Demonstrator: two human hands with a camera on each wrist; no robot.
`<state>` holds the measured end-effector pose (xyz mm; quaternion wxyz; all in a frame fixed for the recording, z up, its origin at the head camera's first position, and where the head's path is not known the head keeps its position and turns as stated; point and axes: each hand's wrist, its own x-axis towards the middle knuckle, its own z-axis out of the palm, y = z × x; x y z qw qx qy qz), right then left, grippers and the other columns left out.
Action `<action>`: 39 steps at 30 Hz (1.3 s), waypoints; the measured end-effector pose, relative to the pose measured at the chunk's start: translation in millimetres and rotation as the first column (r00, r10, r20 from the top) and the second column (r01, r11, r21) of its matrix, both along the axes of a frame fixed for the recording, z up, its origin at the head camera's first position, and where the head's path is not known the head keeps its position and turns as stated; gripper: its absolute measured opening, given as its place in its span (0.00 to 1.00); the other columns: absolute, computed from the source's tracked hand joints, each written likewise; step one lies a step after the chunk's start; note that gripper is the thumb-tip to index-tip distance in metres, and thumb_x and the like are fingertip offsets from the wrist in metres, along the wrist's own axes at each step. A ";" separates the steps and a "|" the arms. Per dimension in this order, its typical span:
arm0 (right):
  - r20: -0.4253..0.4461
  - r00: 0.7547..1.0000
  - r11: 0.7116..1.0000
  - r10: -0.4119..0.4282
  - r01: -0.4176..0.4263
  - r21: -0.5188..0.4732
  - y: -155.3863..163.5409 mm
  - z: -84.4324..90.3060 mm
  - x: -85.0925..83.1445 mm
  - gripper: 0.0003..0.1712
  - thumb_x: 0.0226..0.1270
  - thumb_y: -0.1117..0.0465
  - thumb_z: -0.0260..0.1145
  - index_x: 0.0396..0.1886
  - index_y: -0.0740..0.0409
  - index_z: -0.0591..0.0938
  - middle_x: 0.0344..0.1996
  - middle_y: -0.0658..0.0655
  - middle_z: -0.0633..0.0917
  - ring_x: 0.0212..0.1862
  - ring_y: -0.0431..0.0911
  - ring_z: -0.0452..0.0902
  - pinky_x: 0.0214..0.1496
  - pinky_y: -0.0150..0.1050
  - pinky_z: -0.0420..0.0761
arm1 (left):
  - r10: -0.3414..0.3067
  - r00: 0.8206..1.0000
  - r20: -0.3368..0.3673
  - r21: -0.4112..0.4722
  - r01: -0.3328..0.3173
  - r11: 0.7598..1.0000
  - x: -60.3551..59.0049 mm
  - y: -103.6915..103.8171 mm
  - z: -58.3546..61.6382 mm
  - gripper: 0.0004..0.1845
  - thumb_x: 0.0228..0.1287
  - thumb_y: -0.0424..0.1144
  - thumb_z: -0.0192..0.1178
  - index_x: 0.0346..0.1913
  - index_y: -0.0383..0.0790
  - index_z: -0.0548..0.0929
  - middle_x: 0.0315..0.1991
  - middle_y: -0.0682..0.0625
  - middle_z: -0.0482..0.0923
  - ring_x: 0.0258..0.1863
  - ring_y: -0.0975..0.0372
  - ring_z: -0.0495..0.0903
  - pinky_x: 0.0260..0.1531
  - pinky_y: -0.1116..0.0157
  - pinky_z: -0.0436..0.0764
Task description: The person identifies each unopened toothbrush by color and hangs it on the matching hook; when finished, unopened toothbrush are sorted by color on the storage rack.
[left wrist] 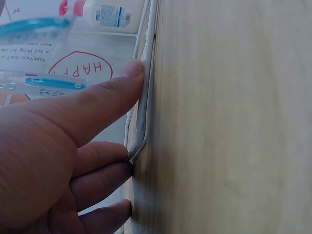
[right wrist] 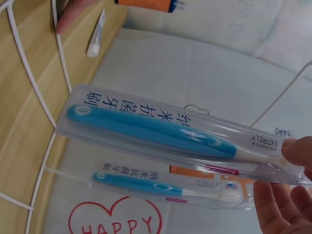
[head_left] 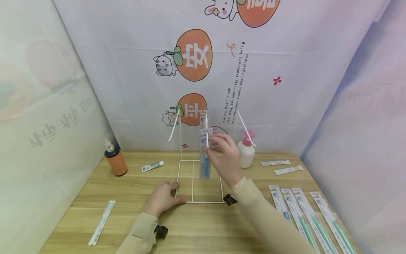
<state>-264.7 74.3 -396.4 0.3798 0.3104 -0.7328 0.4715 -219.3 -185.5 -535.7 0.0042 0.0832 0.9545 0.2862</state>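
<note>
White wire forms a rack on a wood-grain table, with three prongs reaching toward the person. At the middle prong, the right hand pinches the upper end of a clear-packaged blue toothbrush between thumb and fingers. Whether its hole is fully over the wire is hard to tell. Just behind it, a second blue toothbrush, also packaged, hangs on the same prong. The left hand rests at the rack's front left corner, fingers loosely spread, thumb against the front bar, apparently steadying it.

The work looks like hanging up goods, and seems to be in its early part: one toothbrush is up and another is at the prong. Nothing shows on the left prong or the right prong. On the table at the right lie four more packaged toothbrushes, one blue and three green, probably left to hang. A small tube and slim white packets also lie about; whether they belong on the rack is unclear. An orange bottle and a white pump bottle stand toward the back.
</note>
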 end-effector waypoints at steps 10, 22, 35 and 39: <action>0.022 0.996 0.996 -0.086 0.086 0.015 -5.8 1.3 -34.8 0.22 0.59 0.76 0.81 0.52 0.66 0.86 0.54 0.63 0.83 0.44 0.53 0.90 0.47 0.36 0.90 | 0.004 1.000 0.006 0.013 -0.004 1.000 0.2 1.0 0.1 0.44 0.54 0.62 0.82 0.70 0.41 0.85 0.72 0.35 0.77 0.74 0.35 0.72 0.70 0.37 0.73; 0.101 0.985 0.988 -0.143 0.136 0.073 -10.0 8.2 -57.4 0.23 0.61 0.76 0.80 0.55 0.66 0.85 0.56 0.63 0.81 0.49 0.58 0.88 0.51 0.37 0.90 | 0.004 1.000 0.001 0.001 -0.004 1.000 -0.7 0.1 -0.5 0.45 0.53 0.62 0.82 0.70 0.40 0.85 0.72 0.31 0.76 0.72 0.34 0.73 0.68 0.37 0.74; 0.113 0.979 0.983 -0.171 0.161 0.089 -13.5 8.0 -67.0 0.24 0.60 0.75 0.81 0.55 0.65 0.85 0.56 0.62 0.81 0.50 0.55 0.87 0.51 0.39 0.90 | 0.002 1.000 0.001 0.004 -0.002 1.000 1.2 1.1 1.7 0.45 0.54 0.62 0.82 0.70 0.40 0.84 0.73 0.34 0.76 0.73 0.34 0.72 0.70 0.37 0.74; 0.111 0.980 0.984 -0.166 0.157 0.085 -13.5 8.5 -65.8 0.23 0.60 0.76 0.81 0.55 0.66 0.85 0.57 0.62 0.81 0.50 0.56 0.87 0.50 0.40 0.91 | 0.000 1.000 0.003 0.005 0.000 1.000 0.8 0.8 0.9 0.44 0.54 0.62 0.82 0.70 0.40 0.84 0.73 0.35 0.76 0.74 0.35 0.72 0.70 0.37 0.73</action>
